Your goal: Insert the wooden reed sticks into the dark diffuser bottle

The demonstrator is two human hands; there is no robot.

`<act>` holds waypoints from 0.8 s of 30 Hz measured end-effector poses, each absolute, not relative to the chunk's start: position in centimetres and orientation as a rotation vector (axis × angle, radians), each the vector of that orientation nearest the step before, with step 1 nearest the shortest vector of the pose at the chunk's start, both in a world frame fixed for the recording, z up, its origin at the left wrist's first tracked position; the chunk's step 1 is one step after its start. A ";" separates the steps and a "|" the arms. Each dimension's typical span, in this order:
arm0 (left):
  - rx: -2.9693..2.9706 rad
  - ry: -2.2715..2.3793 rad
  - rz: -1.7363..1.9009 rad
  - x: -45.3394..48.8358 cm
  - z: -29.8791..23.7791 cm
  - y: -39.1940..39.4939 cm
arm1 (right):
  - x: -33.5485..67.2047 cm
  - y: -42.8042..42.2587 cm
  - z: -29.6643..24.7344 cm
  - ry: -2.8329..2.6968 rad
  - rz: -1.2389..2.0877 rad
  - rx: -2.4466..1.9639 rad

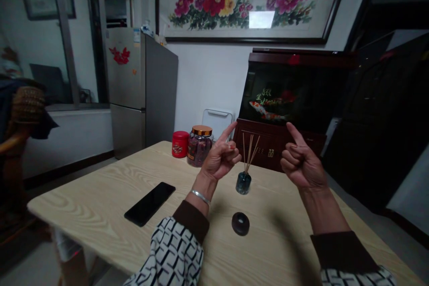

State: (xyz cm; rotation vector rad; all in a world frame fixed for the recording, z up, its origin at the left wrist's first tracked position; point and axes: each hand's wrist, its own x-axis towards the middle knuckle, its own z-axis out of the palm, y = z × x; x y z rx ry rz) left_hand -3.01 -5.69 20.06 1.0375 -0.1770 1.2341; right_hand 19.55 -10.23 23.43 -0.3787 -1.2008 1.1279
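Observation:
Both my hands are raised above the wooden table (pixel 110 214), touching nothing on it. My left hand (pixel 221 156) points its index finger up and to the right, the other fingers curled into the palm; a silver bangle (pixel 200 195) circles that wrist. Opposite it, my right hand (pixel 301 161) also has the index finger stretched up, with the rest folded closed. No object shows in either hand. Between them stands a dark blue-green reed diffuser (pixel 243 182) with several thin sticks. Nearer to me lies a dark round ring-shaped object (pixel 240 224).
A black phone (pixel 149 203) lies at the table's left. At the back left are a red canister (pixel 180 144) and a jar (pixel 199 147) with a copper lid. Beyond stand a fridge (pixel 144 94) and a fish tank (pixel 295 94) on a dark cabinet.

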 end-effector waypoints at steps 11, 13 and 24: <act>0.776 -0.280 1.273 -1.1 15.0 -4.9 | 19.7 -10.3 18.4 -1.154 1.217 -0.092; 0.724 -0.227 1.254 -0.5 12.7 -4.3 | 19.8 -9.6 16.3 -1.095 1.269 -0.063; 0.724 -0.044 1.269 -0.7 9.8 -2.5 | 20.3 -8.6 14.0 -1.060 1.199 -0.272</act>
